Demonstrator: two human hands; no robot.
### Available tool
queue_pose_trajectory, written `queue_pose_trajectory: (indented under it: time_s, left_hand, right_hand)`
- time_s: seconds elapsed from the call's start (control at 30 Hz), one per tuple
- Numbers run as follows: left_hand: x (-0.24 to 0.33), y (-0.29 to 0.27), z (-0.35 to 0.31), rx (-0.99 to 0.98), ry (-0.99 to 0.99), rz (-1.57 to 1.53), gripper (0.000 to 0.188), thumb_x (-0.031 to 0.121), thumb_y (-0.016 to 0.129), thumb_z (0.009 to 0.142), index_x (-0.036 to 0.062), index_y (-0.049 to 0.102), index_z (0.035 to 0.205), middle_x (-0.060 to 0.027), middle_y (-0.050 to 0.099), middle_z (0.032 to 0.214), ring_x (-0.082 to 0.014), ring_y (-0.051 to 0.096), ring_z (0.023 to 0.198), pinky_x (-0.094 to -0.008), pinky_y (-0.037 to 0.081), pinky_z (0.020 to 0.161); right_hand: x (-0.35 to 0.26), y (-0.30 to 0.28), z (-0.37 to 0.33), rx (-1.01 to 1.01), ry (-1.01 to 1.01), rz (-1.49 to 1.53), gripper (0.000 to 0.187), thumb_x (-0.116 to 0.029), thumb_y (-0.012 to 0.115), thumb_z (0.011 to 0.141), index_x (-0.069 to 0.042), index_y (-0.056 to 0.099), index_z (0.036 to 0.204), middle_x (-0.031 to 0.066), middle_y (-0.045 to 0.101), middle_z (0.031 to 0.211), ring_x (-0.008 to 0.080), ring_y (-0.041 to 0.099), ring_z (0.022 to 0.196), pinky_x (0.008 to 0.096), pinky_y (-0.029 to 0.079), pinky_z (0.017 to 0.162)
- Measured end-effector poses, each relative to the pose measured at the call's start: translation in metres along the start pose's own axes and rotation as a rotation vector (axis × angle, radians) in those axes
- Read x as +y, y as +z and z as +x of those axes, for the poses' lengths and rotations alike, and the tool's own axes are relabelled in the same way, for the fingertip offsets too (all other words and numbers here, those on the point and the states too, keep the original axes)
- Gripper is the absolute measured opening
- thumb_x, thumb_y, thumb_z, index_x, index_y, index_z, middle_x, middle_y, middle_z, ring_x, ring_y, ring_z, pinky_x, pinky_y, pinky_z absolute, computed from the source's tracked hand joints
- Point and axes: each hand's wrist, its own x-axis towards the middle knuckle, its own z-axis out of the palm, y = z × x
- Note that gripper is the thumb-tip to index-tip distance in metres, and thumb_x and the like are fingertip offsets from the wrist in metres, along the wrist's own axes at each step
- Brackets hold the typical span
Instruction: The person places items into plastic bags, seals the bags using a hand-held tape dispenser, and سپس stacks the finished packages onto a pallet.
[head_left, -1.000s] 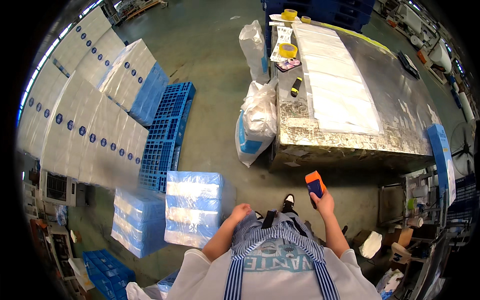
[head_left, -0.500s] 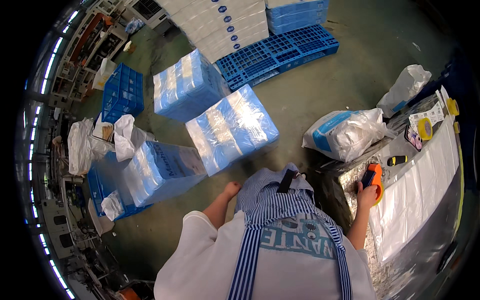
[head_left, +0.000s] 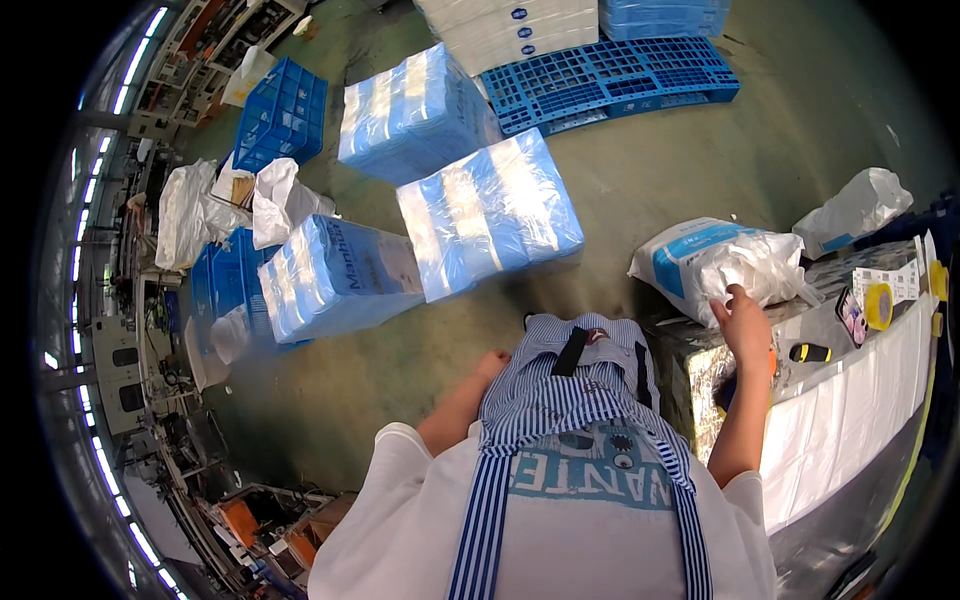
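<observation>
My right hand reaches over the worktable's near corner to the white plastic sack with a blue panel. Its thumb and forefinger are apart, close to the sack's crumpled side; whether they touch it I cannot tell. Nothing shows between them. Under my right wrist lies the orange tape dispenser, mostly hidden by the arm. My left hand hangs beside my striped apron, nearest its left edge. Its fingers are too small and turned away to make out. Just ahead stands a blue-and-white film-wrapped pack.
Two more wrapped packs stand ahead on the left. Blue crates and white sacks are farther left. A blue pallet lies beyond. On the table are a yellow-black cutter, a phone and yellow tape.
My right hand has let go of the tape dispenser and moved forward to the white sack. The whole view has shifted, with the packs and pallet now higher and farther right.
</observation>
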Motion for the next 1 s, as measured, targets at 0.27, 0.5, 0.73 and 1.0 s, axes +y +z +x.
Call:
queue_pose_trajectory:
  time_s: [0.27,0.5,0.73,1.0]
  left_hand:
    - [-0.012,-0.008,0.005,0.12,0.067,-0.163,0.036,0.034,0.058,0.08,0.0066,0.067,0.101,-0.0191,0.066,0.1,-0.0353,0.063,0.095,-0.0424,0.049,0.082]
    - [-0.071,-0.038,-0.005,0.239,-0.173,-0.147,0.027,0.029,0.056,0.077,0.0116,0.071,0.091,-0.0169,0.068,0.096,-0.0333,0.064,0.092,-0.0423,0.049,0.082]
    - [-0.124,-0.045,0.019,0.188,-0.149,-0.286,0.024,0.024,0.056,0.075,0.0098,0.072,0.084,-0.0172,0.067,0.093,-0.0337,0.065,0.085,-0.0427,0.051,0.078]
    - [-0.102,-0.07,0.036,0.397,-0.167,-0.339,0.026,0.026,0.052,0.079,0.0062,0.069,0.077,-0.0142,0.067,0.076,-0.0291,0.065,0.073,-0.0404,0.05,0.07]
  right_hand:
    - [-0.125,0.115,-0.035,-0.618,-0.443,-0.118,0.025,-0.024,0.051,0.088,-0.004,0.059,0.101,0.0202,0.066,0.095,0.0374,0.063,0.091,0.0469,0.05,0.077]
    - [-0.162,0.135,-0.014,-0.622,-0.393,-0.256,0.041,-0.04,0.064,0.081,-0.006,0.062,0.102,0.0188,0.066,0.097,0.036,0.063,0.094,0.0456,0.05,0.079]
    - [-0.186,0.148,0.061,-0.548,-0.382,-0.206,0.046,-0.041,0.065,0.079,-0.003,0.063,0.105,0.0183,0.066,0.103,0.0345,0.062,0.099,0.0424,0.049,0.084]
    - [-0.186,0.175,0.159,-0.338,-0.474,-0.089,0.045,-0.035,0.069,0.077,0.004,0.065,0.1,0.0218,0.068,0.092,0.0355,0.066,0.085,0.0428,0.051,0.074]
